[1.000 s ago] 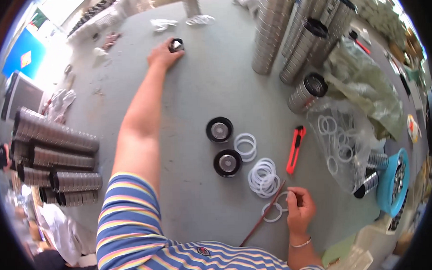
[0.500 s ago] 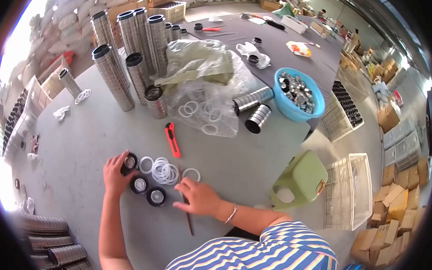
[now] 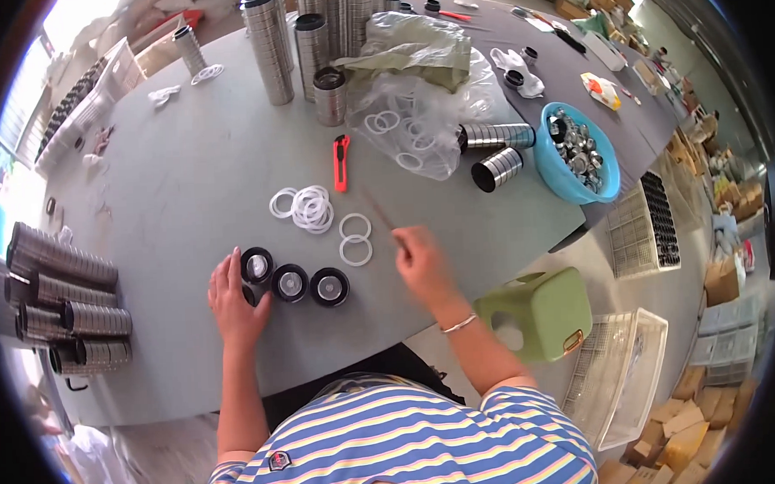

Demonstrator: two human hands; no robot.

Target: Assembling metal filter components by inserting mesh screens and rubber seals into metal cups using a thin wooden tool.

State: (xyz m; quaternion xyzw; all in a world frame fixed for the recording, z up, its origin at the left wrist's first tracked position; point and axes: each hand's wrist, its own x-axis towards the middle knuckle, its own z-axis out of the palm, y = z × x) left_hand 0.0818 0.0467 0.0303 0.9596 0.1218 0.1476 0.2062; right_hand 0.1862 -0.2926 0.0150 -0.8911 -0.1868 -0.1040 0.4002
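My left hand (image 3: 236,303) rests at the left of a group of round black caps with pale silvery centres. Its thumb and fingers close around one cap (image 3: 249,295), mostly hidden by the hand. Three more caps, a near one (image 3: 257,265), a middle one (image 3: 290,283) and a right one (image 3: 329,287), lie in a row beside it. My right hand (image 3: 422,266), smeared by motion, grips a thin brown stick (image 3: 385,215) over the table. Between the hands lie two loose white rings (image 3: 355,251) and, farther off, a heap of white rings (image 3: 312,210).
A red cutter knife (image 3: 341,163) lies beyond the rings. Behind stand metal cylinder stacks (image 3: 267,50) and a plastic bag of rings (image 3: 405,126). A blue basin (image 3: 544,164) of metal parts is at right, near a green stool (image 3: 548,313). More cylinders (image 3: 69,287) lie at left.
My view has shifted, showing more of the near table edge. The right hand has lifted the stick and swung it right. A second loose ring and another cap are now visible.
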